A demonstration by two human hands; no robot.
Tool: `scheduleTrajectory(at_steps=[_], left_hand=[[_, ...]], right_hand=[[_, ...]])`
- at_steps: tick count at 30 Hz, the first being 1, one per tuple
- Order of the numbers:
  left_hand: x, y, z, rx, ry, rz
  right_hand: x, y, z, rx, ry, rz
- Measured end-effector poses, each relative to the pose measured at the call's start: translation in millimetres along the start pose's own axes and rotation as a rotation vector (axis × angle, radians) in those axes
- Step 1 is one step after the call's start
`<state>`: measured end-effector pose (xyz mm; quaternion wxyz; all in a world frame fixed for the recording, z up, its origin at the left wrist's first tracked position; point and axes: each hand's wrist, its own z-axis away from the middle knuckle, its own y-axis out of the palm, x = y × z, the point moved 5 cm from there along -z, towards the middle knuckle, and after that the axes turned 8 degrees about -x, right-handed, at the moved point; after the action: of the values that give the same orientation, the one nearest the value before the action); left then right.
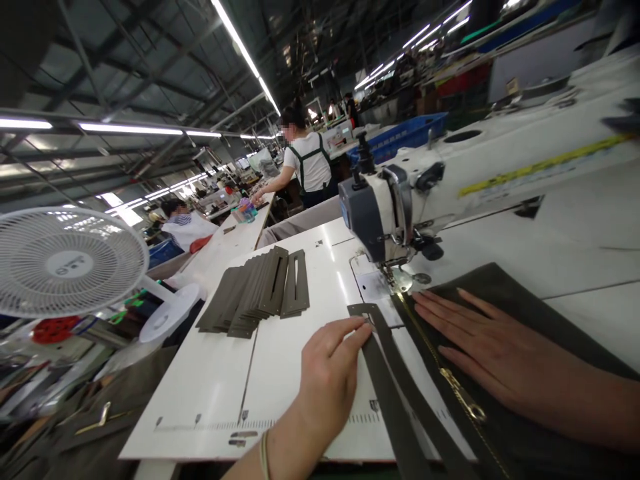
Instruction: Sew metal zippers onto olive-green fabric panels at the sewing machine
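My left hand (333, 367) pinches the upper end of a long dark grey-green slotted strip (383, 380), which runs down over the front edge of the white table. Flat on a dark fabric panel (500, 293) at the right lies my right hand (490, 340), its fingers stretched out. A gold zipper (463, 397) with a ring pull runs along the panel's left side, its top end near the presser foot of the sewing machine (380, 220). Left of the machine, a fanned stack of slotted pieces (250, 293) rests on the table.
A white fan (70, 263) stands at the left, above dark fabric with a zipper (105, 413). The table's front edge has a printed ruler (210, 425). Behind are a blue crate (410, 137) and a person in a white shirt (310, 160); another person sits farther left.
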<state>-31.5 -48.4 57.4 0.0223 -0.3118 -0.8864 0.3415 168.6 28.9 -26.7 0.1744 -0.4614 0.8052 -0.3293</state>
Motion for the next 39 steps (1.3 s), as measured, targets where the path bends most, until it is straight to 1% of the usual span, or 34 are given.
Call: scheduleTrajectory(at_steps=[1,2,3,6,7,9,11,16,18,21,23,26,27,28,31,32,35,39], left_hand=[[-4.7,4.4,-2.9,-0.025,0.047,0.01],[-8.9,12.0,-5.0,-0.019,0.088,0.008],[-12.0,22.0,-6.3,0.015,0.12,-0.006],[-12.9,56.0,-5.5,0.205,0.124,-0.097],[-11.6,64.5,-4.1,0.259,0.11,-0.125],[-9.4,73.6,-1.5,0.315,0.088,-0.158],[-8.6,74.9,-0.3,0.336,0.082,-0.163],[-9.6,69.4,-4.8,0.365,0.094,-0.171],[-9.1,70.1,-6.6,0.401,0.101,-0.172],[-6.6,73.6,-5.3,0.44,0.135,-0.177],[-4.0,76.2,-2.3,0.429,0.163,-0.171],[0.8,75.7,0.4,0.328,0.176,-0.13],[2.3,75.4,0.8,0.315,0.179,-0.111],[3.4,75.4,1.0,0.325,0.189,-0.093],[6.0,74.7,-0.7,0.414,0.23,-0.077],[6.5,73.2,-2.2,0.419,0.246,-0.079],[9.0,67.5,-6.0,0.373,0.261,-0.085],[15.6,66.5,-4.6,0.388,0.184,-0.106]], right_hand=[[0.3,0.2,1.3,0.013,0.005,-0.004],[0.5,0.4,2.1,0.027,0.003,-0.008],[0.6,1.1,2.6,0.049,-0.003,-0.01],[1.0,1.5,2.3,0.069,-0.043,-0.004],[1.2,0.9,1.9,0.057,-0.051,-0.001],[1.3,-0.4,1.0,0.03,-0.048,0.002],[1.6,-1.6,-0.2,0.024,-0.034,0.0],[3.8,-7.5,-6.1,0.003,-0.058,0.041],[4.8,-8.8,-9.0,-0.02,-0.064,0.048],[6.2,-6.6,-13.2,-0.055,-0.03,0.048],[7.9,-3.3,-15.9,-0.069,0.005,0.051],[12.4,-0.4,-20.8,-0.07,0.036,0.077],[13.7,-1.2,-22.7,-0.08,0.05,0.087],[14.7,-3.2,-24.7,-0.102,0.069,0.092],[15.6,-9.3,-29.8,-0.147,0.127,0.08],[15.3,-10.5,-30.9,-0.149,0.144,0.071],[14.1,-11.4,-32.1,-0.14,0.17,0.053],[13.5,-10.6,-31.2,-0.141,0.178,0.041]])
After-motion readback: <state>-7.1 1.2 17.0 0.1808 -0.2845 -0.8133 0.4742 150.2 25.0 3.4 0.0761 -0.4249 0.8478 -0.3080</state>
